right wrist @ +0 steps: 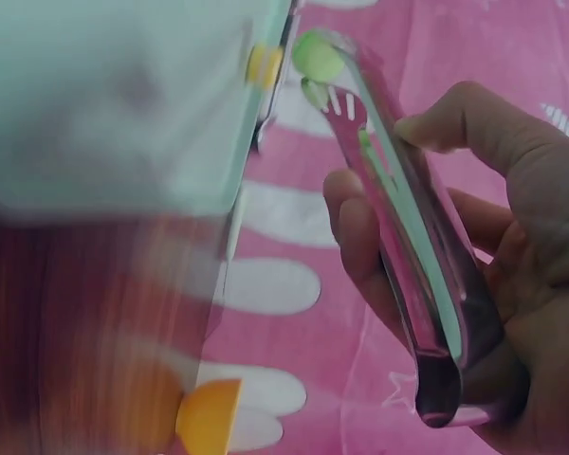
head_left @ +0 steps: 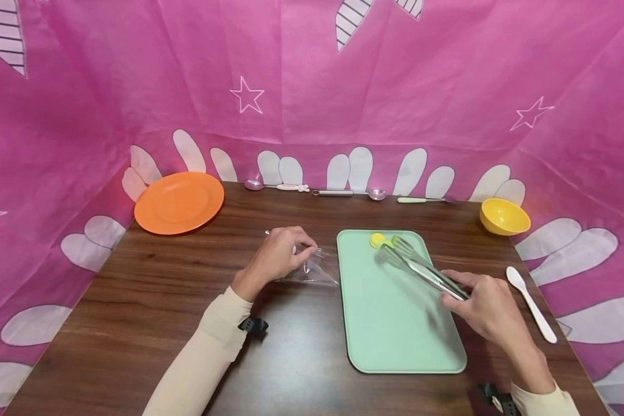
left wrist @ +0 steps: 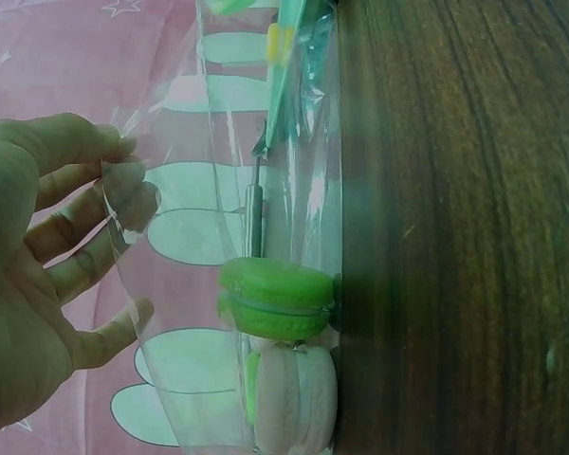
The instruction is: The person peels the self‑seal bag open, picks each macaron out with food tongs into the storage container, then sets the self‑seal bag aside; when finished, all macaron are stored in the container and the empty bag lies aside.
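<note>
Pinched between the thumb and fingers of my left hand (head_left: 278, 254) is the edge of a clear plastic bag (head_left: 312, 274). Through its film, the left wrist view shows a green toy macaron (left wrist: 277, 301) and a whitish one (left wrist: 299, 398). My right hand (head_left: 491, 306) grips metal tongs (head_left: 429, 274), which slant over the pale green tray (head_left: 395, 329). Another green macaron (right wrist: 319, 57) shows at the tongs' tips. Beside those tips, a yellow macaron (head_left: 377, 240) lies near the tray's far edge.
An orange plate (head_left: 179, 202) is at the back left and a yellow bowl (head_left: 504, 217) at the back right. Along the back edge lie a spoon (head_left: 255, 185), a metal scoop (head_left: 377, 195) and a pale-handled utensil (head_left: 412, 200). A white spoon (head_left: 533, 309) lies right of my right hand.
</note>
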Demonstrator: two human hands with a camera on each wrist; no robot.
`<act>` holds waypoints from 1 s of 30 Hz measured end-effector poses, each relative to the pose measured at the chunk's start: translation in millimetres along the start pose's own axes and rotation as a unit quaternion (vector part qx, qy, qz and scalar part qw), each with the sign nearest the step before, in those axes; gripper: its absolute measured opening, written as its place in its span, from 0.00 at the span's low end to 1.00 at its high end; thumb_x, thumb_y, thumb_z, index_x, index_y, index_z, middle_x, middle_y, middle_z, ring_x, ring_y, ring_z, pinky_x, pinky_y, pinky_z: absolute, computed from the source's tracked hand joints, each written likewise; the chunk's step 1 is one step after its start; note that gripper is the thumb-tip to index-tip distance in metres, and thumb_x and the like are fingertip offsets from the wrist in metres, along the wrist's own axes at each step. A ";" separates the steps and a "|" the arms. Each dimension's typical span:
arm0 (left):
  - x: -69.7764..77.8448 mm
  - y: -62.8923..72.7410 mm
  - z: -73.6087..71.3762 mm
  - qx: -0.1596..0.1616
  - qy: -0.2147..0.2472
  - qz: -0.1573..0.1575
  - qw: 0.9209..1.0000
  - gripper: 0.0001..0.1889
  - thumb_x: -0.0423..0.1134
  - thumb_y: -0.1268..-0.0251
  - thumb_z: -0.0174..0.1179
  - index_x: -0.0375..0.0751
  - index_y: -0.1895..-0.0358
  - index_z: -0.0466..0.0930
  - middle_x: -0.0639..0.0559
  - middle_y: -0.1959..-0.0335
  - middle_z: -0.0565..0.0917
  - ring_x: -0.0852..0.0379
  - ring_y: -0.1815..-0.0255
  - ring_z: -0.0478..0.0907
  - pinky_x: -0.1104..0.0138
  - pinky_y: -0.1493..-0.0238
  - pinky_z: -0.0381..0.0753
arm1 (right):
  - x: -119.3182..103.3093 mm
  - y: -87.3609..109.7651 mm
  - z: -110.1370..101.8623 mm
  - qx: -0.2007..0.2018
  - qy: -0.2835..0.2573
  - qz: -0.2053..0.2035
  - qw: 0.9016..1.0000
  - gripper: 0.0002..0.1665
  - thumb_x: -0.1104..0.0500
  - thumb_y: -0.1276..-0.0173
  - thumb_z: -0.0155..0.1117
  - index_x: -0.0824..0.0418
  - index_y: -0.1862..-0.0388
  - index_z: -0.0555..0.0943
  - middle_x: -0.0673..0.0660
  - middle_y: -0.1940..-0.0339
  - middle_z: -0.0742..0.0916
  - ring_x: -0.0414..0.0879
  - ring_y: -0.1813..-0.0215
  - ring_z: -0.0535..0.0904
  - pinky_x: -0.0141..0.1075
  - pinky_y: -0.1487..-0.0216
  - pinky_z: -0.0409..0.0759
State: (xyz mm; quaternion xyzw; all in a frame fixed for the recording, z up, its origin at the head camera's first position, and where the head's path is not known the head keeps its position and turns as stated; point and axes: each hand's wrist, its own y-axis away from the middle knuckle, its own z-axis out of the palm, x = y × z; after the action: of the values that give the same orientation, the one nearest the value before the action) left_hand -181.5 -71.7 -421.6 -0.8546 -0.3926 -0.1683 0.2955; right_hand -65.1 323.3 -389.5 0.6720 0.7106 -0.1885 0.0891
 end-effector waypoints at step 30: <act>0.6 -0.4 1.5 -0.005 0.001 0.000 1.000 0.04 0.35 0.29 0.71 0.42 0.59 0.95 0.51 0.63 0.93 0.57 0.64 0.87 0.62 0.58 0.84 | 27.3 -16.2 12.9 -0.018 0.028 0.049 0.998 0.32 0.58 0.45 0.79 0.71 0.41 0.87 0.73 0.61 0.92 0.61 0.65 0.83 0.49 0.65 0.77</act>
State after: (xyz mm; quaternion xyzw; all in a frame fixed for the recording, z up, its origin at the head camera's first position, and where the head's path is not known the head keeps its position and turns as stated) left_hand -181.4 -70.2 -422.3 -0.8560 -0.3912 -0.1710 0.2917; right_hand -85.0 343.1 -409.3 0.7097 0.6820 -0.1521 0.0904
